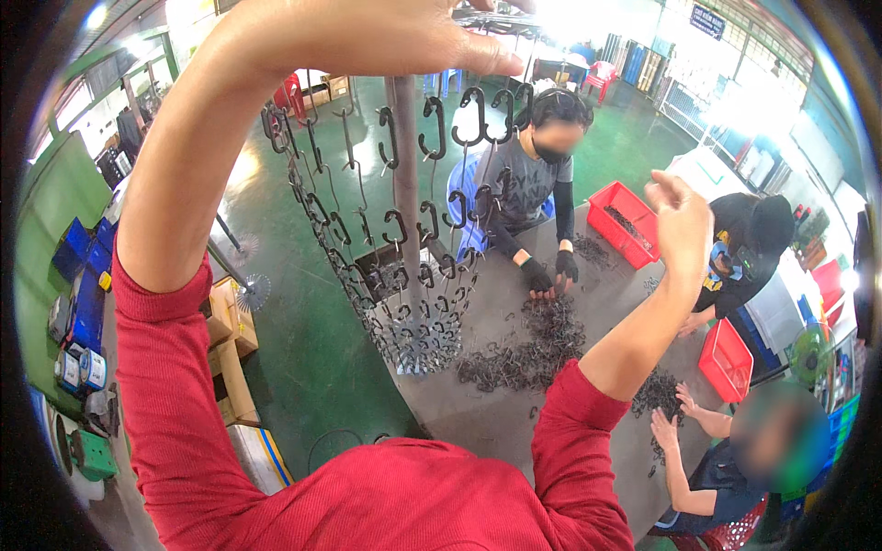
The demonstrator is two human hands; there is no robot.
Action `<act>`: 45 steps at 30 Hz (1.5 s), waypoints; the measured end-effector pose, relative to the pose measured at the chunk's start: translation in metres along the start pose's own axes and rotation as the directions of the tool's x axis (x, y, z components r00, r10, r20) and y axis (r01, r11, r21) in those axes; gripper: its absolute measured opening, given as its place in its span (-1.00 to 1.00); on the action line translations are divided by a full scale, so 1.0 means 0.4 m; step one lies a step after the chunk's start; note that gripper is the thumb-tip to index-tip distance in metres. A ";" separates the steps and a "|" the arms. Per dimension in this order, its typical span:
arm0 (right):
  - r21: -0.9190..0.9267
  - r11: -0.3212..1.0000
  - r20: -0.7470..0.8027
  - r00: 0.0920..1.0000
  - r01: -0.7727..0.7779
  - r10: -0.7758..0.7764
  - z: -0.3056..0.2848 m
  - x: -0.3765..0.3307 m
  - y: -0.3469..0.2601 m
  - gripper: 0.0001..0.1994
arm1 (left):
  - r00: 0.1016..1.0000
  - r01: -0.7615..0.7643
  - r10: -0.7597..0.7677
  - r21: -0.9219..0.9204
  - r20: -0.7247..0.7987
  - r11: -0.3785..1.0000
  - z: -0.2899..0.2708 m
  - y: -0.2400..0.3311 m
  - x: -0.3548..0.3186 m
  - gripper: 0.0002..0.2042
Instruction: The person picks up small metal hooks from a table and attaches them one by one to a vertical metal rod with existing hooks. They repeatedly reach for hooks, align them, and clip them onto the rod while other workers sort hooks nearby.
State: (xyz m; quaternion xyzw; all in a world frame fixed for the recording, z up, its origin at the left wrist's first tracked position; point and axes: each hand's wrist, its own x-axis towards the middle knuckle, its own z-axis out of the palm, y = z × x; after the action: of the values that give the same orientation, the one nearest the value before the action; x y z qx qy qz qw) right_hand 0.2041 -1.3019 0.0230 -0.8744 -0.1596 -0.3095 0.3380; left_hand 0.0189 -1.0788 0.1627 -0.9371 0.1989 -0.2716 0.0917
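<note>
Dark hook-shaped metal clips [432, 127] hang in linked columns from a round wire rack around a grey post [405, 174]. My left hand [432, 41] is up at the rack's top, its thumb stretched out to the right beside the rim. The upper edge of the picture cuts off most of its fingers, so its grip is not clear. My right hand [682, 216] is raised to the right, apart from the rack, with its fingers curled in. Whatever it may hold is too small or hidden. Loose dark clips [524, 354] lie piled on the grey table [478, 317] below.
Across the table, a masked person in dark gloves [535, 275] handles clips. Two more people work at the right, one with bare hands [675, 418] over a smaller heap. Red trays [625, 225] stand among them. Cardboard boxes [234, 317] are on the green floor at left.
</note>
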 end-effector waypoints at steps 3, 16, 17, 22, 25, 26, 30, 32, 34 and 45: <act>0.018 0.971 -0.111 0.966 0.239 -0.235 0.016 -0.023 -0.081 -0.75 | 1.000 0.028 -0.028 -0.108 0.001 0.994 -0.003 -0.019 0.005 -0.55; 0.988 0.026 0.144 0.836 -0.154 -0.530 0.076 -0.004 -0.313 -0.81 | 0.969 -0.248 0.249 -0.090 -0.006 0.964 -0.012 -0.044 -0.017 -0.63; 0.989 0.013 0.134 0.841 -0.149 -0.524 0.081 -0.003 -0.312 -0.82 | 0.970 -0.241 0.241 -0.080 -0.012 0.967 -0.006 -0.043 -0.016 -0.63; 0.989 -0.086 0.066 0.888 -0.117 -0.456 0.105 0.001 -0.315 -0.85 | 0.987 -0.162 0.163 -0.071 0.009 0.984 0.003 -0.040 -0.010 -0.63; 0.986 -0.119 0.058 0.912 -0.115 -0.407 0.081 -0.004 -0.296 -0.86 | 0.983 -0.178 0.181 -0.113 0.015 0.977 0.017 -0.036 0.007 -0.61; 0.982 -0.143 0.063 0.923 -0.125 -0.379 0.081 0.000 -0.282 -0.86 | 0.979 -0.195 0.203 -0.164 0.029 0.967 0.019 -0.041 0.014 -0.59; 0.993 -0.059 0.079 0.955 -0.100 -0.286 0.065 0.021 -0.205 -0.85 | 0.982 -0.167 0.180 -0.198 0.052 0.966 0.023 -0.033 0.021 -0.57; 0.964 0.266 0.059 0.971 0.005 -0.232 0.035 0.020 -0.170 -0.85 | 0.990 -0.123 0.129 -0.095 0.061 0.988 0.001 0.013 0.012 -0.57; 0.888 0.457 0.007 0.992 0.051 -0.124 0.024 0.033 -0.110 -0.83 | 0.988 -0.150 0.151 -0.097 0.008 0.984 0.016 -0.014 0.002 -0.57; 0.916 0.376 -0.026 0.956 0.139 -0.291 0.001 -0.025 -0.220 -0.81 | 0.989 -0.114 0.095 -0.179 -0.114 0.977 0.032 -0.022 0.031 -0.63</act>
State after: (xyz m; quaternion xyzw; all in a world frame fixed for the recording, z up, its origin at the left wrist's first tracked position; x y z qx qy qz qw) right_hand 0.1537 -1.2388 0.0597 -0.5401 -0.4373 -0.1521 0.7028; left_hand 0.0383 -1.0754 0.1602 -0.9143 0.2769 -0.2954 0.0081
